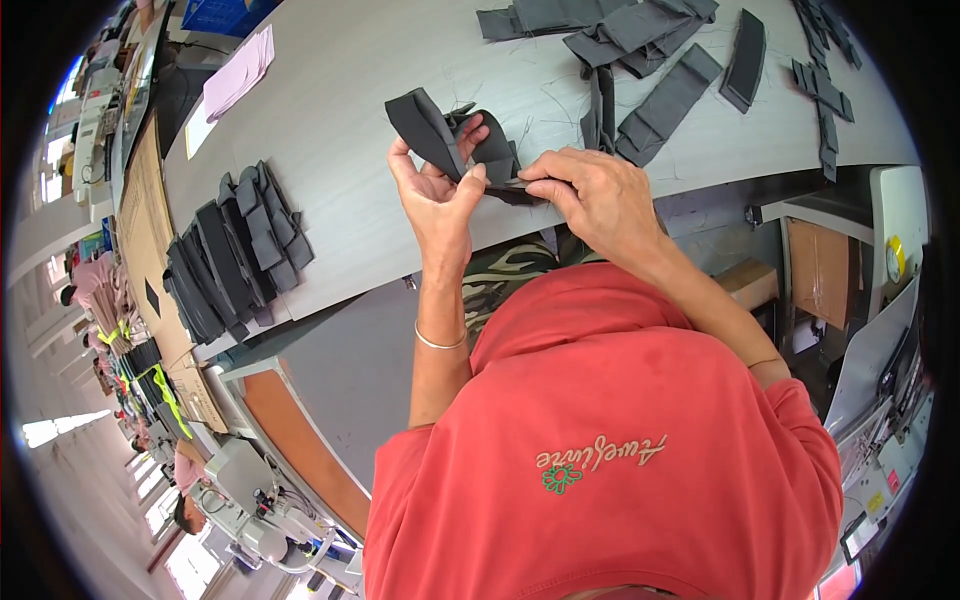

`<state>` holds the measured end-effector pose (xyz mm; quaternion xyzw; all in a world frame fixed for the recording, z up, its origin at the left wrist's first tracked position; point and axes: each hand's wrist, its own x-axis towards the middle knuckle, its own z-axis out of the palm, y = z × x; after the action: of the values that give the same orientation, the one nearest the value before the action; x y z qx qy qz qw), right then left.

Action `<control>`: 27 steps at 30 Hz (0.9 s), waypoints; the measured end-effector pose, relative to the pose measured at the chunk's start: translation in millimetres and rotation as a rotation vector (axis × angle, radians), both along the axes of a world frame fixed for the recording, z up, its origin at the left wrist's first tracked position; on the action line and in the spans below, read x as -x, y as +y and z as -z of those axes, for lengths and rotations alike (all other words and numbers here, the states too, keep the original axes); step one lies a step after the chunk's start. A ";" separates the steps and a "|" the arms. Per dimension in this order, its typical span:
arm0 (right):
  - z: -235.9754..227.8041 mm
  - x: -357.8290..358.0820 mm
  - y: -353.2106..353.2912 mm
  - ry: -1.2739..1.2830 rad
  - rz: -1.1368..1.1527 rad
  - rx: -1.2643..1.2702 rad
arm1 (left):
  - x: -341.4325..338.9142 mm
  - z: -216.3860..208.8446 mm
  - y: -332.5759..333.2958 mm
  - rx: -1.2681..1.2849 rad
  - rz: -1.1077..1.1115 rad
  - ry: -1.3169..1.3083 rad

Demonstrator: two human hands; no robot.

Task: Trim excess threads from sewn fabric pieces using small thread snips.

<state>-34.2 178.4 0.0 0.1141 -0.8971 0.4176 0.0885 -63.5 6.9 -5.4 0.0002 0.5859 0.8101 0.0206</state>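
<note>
My left hand (440,190) and my right hand (590,195) both grip one dark grey fabric piece (440,130) just above the near edge of the pale grey table (360,70). The left thumb and fingers pinch its folded middle, and a loose flap sticks up to the left. The right fingers pinch the piece's lower right edge. A thin bracelet circles my left wrist.
A fanned stack of dark grey pieces (235,255) lies at the table's left end. Several more grey strips (650,60) are scattered at the far right. Pink cloth (238,75) lies far left. Sewing machines (260,500) stand below; a cardboard box (820,270) is at right.
</note>
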 end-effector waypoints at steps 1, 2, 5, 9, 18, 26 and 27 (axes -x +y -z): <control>0.2 0.3 0.4 -0.064 -0.009 0.051 | -0.5 -0.2 0.0 0.001 0.006 0.014; 0.1 0.5 0.8 -0.129 -0.019 0.102 | -0.7 -0.2 -0.2 0.002 0.008 0.014; -5.2 1.8 4.0 -0.301 -0.022 0.152 | -1.4 -0.5 0.4 0.021 0.012 0.043; -0.2 8.4 11.2 -0.426 -0.050 0.274 | -2.9 -1.4 2.1 -0.018 -0.016 0.081; -5.5 6.7 14.7 -0.329 -0.081 0.469 | -5.6 6.4 -4.3 -0.123 -0.131 0.077; -18.9 2.1 12.0 -0.260 -0.089 0.321 | -8.4 -3.8 -8.1 0.133 -0.076 0.072; -19.4 2.3 12.2 -0.244 -0.110 0.291 | -9.0 -4.6 -8.4 0.133 -0.076 0.073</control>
<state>-36.5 190.6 19.4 0.0974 -0.8239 0.5577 -0.0281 -54.5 -1.4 -0.8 0.0063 0.6384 0.7691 -0.0315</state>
